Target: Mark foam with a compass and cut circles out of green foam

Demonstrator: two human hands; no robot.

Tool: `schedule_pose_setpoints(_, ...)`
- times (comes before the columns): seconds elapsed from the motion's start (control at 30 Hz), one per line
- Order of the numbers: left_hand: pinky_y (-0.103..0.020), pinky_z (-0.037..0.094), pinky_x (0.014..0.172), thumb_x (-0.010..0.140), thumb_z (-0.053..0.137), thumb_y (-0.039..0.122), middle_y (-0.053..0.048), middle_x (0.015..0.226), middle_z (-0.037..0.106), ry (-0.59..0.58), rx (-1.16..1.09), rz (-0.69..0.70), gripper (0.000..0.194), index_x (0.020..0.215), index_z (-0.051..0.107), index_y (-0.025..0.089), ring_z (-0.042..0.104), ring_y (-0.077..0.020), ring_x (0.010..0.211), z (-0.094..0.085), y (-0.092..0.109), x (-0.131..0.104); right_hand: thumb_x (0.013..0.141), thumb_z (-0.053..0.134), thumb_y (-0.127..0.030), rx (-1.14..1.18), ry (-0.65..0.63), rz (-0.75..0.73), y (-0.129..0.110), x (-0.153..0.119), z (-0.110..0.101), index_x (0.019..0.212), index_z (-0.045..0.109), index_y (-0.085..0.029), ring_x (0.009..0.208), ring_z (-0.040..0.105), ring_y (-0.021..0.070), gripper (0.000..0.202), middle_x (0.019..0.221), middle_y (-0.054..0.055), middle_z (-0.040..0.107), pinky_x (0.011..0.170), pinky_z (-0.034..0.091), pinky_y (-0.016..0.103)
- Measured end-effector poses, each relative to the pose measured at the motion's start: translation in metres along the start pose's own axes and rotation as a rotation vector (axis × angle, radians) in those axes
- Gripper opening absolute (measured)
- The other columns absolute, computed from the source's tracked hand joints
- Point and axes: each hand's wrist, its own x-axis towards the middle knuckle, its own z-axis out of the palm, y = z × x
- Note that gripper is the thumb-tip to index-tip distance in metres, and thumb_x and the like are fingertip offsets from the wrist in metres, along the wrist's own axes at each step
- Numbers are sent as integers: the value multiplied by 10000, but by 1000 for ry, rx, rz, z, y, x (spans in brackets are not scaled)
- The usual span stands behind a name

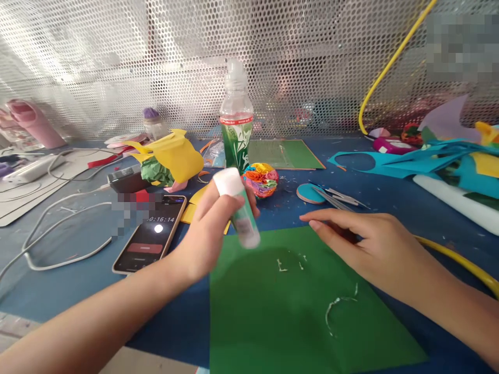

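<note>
My left hand [212, 226] is closed around a glue stick [245, 221] with a green body and a white cap end, held tilted above the far left part of a green paper sheet [265, 311]. White glue marks, one of them curved, show on that sheet. My right hand [362, 244] hovers over the sheet's right edge with thumb and forefinger stretched out, slightly apart, and nothing visible between them. Nearest to its fingertips are a round blue disc [311, 193] and metal tweezers [339, 198]. A ball of colourful crumpled paper [262, 180] rests beyond the glue stick.
A plastic bottle [237, 124] stands at the back. To the left lie a phone [154, 234], looped white cable [70, 267] and yellow paper [171, 156]. Blue paper scraps [413, 161] and a white tube [460, 202] lie right. A perforated metal screen [296, 62] closes the back.
</note>
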Motion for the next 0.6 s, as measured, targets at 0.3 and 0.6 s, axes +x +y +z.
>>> schedule_pose_setpoints(0.3,-310,459,741,761,610,331,-48,967,624,329,689,249,251,963,554,192,576,-184,876,-48,-13,46,850,506,-359,23,-19,42,-1,2,-2,916,684,-215,358,415,88,239,539,-34,614,369,306,227)
schedule_pose_setpoints(0.6,-322,455,750,758,600,295,-78,961,633,213,836,162,238,943,518,169,592,-201,869,-55,-23,47,861,477,-384,25,-38,67,-3,2,-4,948,684,-188,415,444,114,298,510,-21,568,391,305,238)
